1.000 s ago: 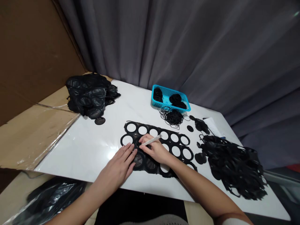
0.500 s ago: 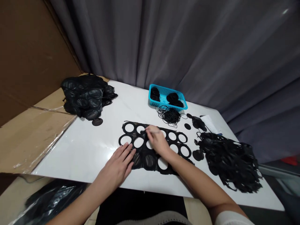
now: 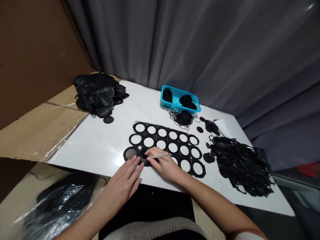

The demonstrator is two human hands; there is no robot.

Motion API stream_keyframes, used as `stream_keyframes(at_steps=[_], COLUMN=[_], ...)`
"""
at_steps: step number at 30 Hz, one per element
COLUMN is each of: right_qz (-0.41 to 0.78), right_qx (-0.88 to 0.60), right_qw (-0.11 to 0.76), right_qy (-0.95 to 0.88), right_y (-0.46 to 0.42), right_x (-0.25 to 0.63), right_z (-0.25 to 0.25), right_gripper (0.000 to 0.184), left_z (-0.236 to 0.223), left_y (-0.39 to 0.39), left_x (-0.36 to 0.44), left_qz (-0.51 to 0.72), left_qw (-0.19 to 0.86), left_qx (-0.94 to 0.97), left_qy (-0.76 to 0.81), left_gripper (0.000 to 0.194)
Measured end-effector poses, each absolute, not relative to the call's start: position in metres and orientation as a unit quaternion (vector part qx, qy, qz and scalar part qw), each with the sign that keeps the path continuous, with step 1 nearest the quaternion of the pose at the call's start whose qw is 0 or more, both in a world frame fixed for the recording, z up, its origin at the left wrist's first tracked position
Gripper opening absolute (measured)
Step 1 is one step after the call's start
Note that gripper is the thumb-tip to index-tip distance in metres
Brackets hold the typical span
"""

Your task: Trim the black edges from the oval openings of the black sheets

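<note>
Head camera view: my two hands work on a black sheet with round holes (image 3: 167,140) on a white table (image 3: 95,143).

My left hand (image 3: 122,183) is open and flat, and its fingertips (image 3: 137,160) are at the lower left edge of the sheet. My right hand (image 3: 160,163) is closed around a thin pale stick (image 3: 161,155), held like a pen, just over a dark round piece (image 3: 144,156) in one hole of the sheet. Most other holes show the white table through them. Behind the sheet lies a tangle of black rings (image 3: 182,118), next to a blue plastic basket (image 3: 175,89). A big pile of black scrap (image 3: 240,166) lies on my right, and another black pile (image 3: 98,95) on my left.
</note>
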State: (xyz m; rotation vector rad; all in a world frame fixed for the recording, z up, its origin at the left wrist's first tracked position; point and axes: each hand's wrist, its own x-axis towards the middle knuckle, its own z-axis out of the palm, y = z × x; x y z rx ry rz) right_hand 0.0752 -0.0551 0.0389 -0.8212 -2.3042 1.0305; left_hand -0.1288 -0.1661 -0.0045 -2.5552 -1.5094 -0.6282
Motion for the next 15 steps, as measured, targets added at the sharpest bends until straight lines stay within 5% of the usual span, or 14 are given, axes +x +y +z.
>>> stream_keyframes(at_steps=[15], right_qz=[0.393], right_qx=[-0.312], right_qw=[0.202], right_qy=[-0.841], right_y=[-0.0548], right_x=[0.0721], right_z=[0.0398], right_gripper=[0.014], left_z=[-0.0081], left_y=[-0.1694], left_x=[-0.1304], left_qz=[-0.208], left_qw=[0.058], left_qx=[-0.839], left_qy=[-0.5], left_gripper=[0.044])
